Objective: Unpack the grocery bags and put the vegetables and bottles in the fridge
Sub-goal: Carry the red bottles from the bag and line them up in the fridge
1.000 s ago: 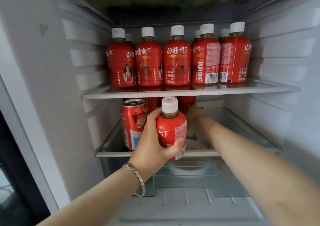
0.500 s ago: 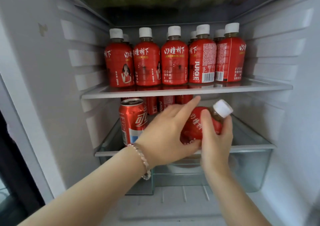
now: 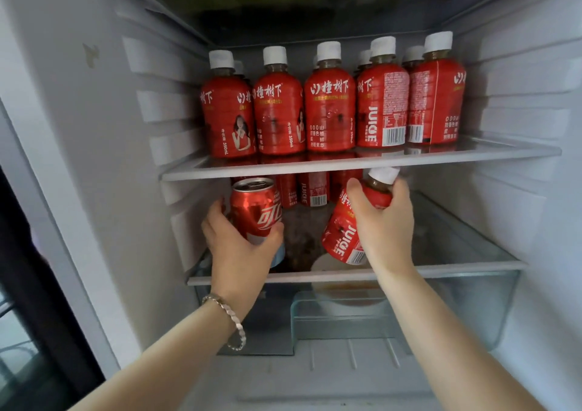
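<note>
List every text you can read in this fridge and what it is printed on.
"山楂树下": middle bottle, front row of the upper shelf.
"JUICE": fourth bottle in that row, and the tilted bottle the right hand holds.
"350mL": leftmost bottle in that row.
"可口": can the left hand grips; rest hidden.
Fine print and barcode digits: too small to read.

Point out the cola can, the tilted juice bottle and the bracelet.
cola can (image 3: 256,213), head view, red side wall.
tilted juice bottle (image 3: 341,237), head view, lower label.
bracelet (image 3: 235,320), head view, silver links.
</note>
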The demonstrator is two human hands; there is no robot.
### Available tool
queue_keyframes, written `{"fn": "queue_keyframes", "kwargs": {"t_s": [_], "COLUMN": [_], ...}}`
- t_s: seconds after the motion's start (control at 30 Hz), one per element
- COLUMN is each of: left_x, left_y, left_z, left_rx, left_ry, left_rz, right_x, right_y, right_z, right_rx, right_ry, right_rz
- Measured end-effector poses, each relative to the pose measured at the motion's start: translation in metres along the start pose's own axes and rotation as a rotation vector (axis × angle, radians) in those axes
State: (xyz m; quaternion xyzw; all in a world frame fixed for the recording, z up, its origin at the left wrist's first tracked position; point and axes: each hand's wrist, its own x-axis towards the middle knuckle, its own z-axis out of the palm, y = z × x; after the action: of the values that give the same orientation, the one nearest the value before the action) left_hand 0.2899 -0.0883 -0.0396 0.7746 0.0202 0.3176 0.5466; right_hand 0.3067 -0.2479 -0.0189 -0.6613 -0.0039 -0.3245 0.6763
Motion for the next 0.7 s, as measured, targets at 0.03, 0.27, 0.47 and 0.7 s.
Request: {"fn": "queue_keyframes", "kwargs": {"t_s": [0.03,0.27,0.47,0.7], "left_x": [0.002,0.013,0.043,0.073], "left_y": [-0.002,-0.009,-0.013,-0.016], "left_z": [0.0,0.009,0.016,0.041], "left_rx": [-0.008,-0.014,0.44,0.443], "left_ry": [-0.036,-0.087,0.012,-0.028], "left_rz": [-0.02,-0.009,-0.121,-0.221], "right_x": [0.001,0.004,0.031,0.046], "right_y": [0.0,0.013,0.024,0.036], "right_z": [0.0,0.029,0.06,0.096], "right_rx": [-0.016,-0.168,-0.387,-0.876], "right_ry": [-0.023,-0.165,-0.33,-0.5], "right_rz": [-0.008,-0.14,-0.147,-0.063]}}
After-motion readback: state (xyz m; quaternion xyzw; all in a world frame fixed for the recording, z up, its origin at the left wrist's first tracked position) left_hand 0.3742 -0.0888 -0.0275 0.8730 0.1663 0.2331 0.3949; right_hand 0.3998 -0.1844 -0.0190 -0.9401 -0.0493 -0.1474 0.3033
